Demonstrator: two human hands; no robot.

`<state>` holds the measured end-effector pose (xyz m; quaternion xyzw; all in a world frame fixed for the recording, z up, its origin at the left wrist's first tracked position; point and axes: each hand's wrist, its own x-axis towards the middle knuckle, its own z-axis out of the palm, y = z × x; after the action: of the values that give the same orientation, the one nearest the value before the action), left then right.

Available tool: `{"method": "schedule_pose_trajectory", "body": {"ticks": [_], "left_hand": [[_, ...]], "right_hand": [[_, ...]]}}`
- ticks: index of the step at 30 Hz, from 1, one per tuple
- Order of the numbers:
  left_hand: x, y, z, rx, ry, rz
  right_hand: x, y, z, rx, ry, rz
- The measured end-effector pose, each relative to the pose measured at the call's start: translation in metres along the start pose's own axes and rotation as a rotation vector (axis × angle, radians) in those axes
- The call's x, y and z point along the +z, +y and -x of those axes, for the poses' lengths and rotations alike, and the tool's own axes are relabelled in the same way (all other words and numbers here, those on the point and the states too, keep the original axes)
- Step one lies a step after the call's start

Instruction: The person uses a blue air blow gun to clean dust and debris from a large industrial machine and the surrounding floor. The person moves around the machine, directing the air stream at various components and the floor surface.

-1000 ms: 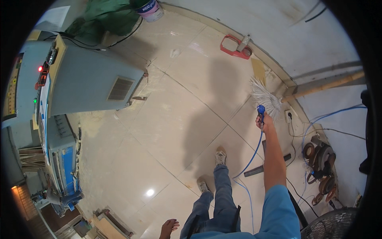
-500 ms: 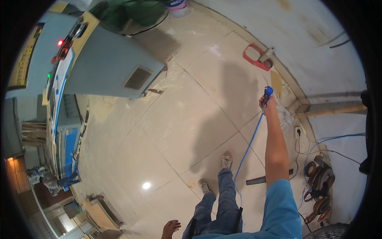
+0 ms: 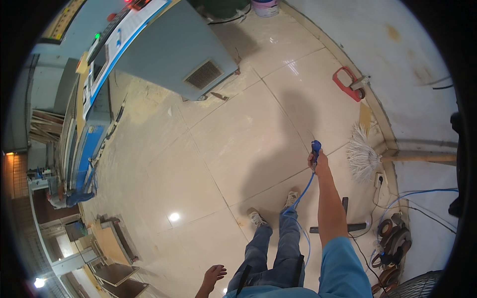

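The right hand (image 3: 318, 161) grips a blue air gun (image 3: 315, 148) near the white mop (image 3: 361, 155); the left hand (image 3: 213, 274) hangs empty, fingers loose.

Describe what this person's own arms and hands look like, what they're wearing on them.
Both hands are bare, with no gloves, and no rings or watch can be made out. The right hand sits at the end of a bare forearm, with a short light-blue sleeve covering the upper arm. The left hand shows only its fingers and wrist at the lower edge; no sleeve is visible there.
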<state>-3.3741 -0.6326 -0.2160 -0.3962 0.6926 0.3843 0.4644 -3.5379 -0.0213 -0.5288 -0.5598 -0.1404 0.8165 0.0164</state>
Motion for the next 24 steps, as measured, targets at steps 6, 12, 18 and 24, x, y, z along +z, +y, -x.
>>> {"method": "schedule_pose_trajectory", "body": {"ticks": [6, 12, 18, 24], "left_hand": [[-0.031, -0.036, 0.001, -0.032, 0.017, 0.067], [-0.054, -0.072, 0.002, -0.074, 0.003, 0.138], [-0.084, -0.092, -0.001, -0.072, 0.015, 0.2], [-0.121, -0.111, -0.012, -0.076, 0.043, 0.294]], "right_hand": [[-0.014, 0.087, 0.003, 0.038, 0.043, -0.005], [-0.081, 0.233, 0.042, 0.089, 0.194, 0.326], [-0.045, 0.331, 0.06, 0.42, 0.106, 0.342], [0.069, 0.318, 0.036, 0.118, 0.123, 0.017]]}}
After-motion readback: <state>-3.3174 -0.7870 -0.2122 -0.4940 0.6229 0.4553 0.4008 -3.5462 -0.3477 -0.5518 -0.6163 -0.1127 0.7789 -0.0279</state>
